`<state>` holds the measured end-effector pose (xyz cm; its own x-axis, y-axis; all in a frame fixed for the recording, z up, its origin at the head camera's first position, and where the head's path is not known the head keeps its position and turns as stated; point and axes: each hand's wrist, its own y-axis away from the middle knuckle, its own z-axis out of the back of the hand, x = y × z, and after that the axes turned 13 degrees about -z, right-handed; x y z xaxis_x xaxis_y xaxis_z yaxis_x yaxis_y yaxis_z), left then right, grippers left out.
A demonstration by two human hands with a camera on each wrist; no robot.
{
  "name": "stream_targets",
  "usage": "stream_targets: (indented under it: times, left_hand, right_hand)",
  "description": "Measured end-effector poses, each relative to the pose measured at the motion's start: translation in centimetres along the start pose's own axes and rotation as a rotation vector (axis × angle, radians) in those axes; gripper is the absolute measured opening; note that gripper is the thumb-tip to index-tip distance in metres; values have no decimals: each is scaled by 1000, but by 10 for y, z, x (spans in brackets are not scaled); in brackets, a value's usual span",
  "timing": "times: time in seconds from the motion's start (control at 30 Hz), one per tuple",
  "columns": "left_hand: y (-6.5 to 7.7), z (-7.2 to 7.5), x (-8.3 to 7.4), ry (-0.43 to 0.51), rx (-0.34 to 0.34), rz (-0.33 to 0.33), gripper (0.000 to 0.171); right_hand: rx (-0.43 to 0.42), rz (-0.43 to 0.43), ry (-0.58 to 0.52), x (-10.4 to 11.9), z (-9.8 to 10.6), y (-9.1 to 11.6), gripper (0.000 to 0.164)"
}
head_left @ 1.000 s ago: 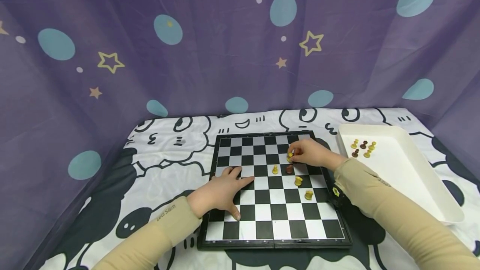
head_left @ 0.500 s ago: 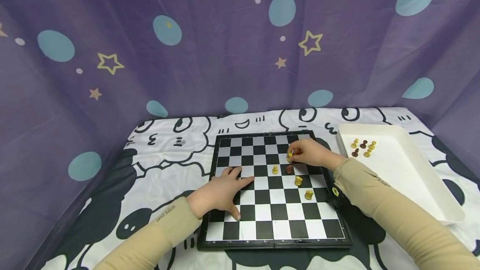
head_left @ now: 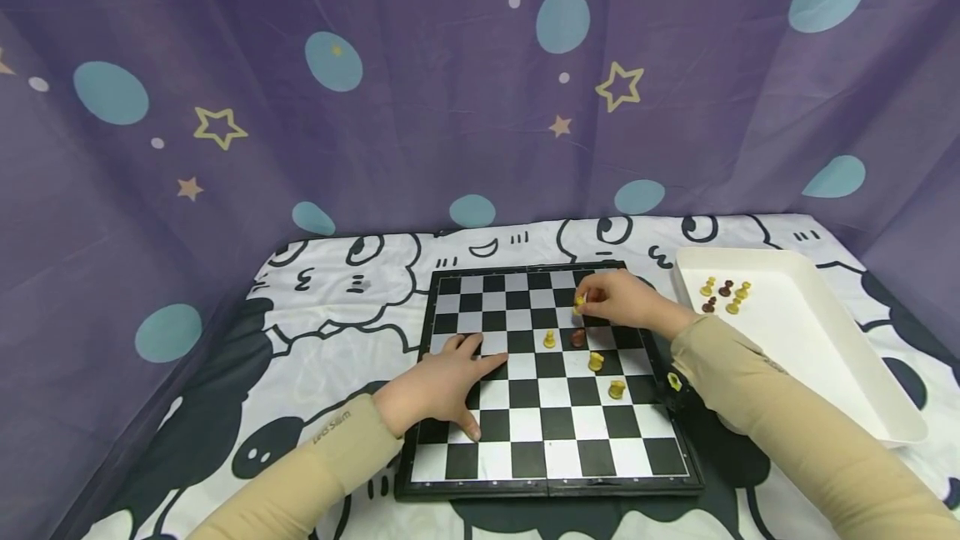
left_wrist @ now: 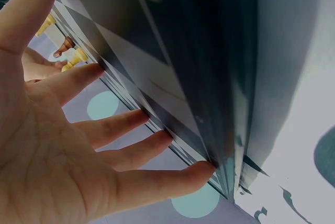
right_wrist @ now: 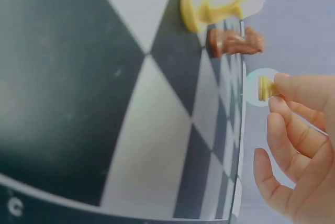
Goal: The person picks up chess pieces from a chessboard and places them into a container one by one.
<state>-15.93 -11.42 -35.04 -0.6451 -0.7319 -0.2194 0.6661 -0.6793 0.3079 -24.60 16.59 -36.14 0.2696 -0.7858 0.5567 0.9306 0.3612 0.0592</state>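
A black-and-white chessboard point(head_left: 546, 392) lies flat on the patterned cloth. My left hand point(head_left: 442, 384) is spread over its left edge, and the fingertips point(left_wrist: 201, 171) touch the board in the left wrist view. Toward the far right of the board, my right hand point(head_left: 626, 302) pinches a yellow chess piece point(right_wrist: 264, 89) between thumb and forefinger. Its base is seen just off the board. Just nearer stands a brown knight point(head_left: 578, 338), with a yellow pawn point(head_left: 550, 339) to its left. Two yellow pieces, one a rook-like piece point(head_left: 596, 362) and the other squat point(head_left: 617, 390), stand closer to me.
Right of the board is a white tray point(head_left: 832, 373), with several yellow and brown pieces point(head_left: 726, 290) at its far left. A small yellow-green item point(head_left: 674, 382) shows beside the right sleeve. A purple curtain point(head_left: 420, 123) hangs behind the cloth-covered table.
My right hand has risen slightly, lifting the yellow chess piece it pinches. The left hand and the other pieces stay where they were.
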Motion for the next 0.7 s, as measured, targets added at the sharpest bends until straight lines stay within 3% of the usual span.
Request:
stream_targets:
  times: [0.27,0.7]
  left_hand:
    - [0,0,0,5,4,4,104]
    - [-2,-2,3,-4,8,4,105]
  right_hand:
    - [-36,51,-45,5,6,5,6]
    - [-43,13,-33,2,16,25,11]
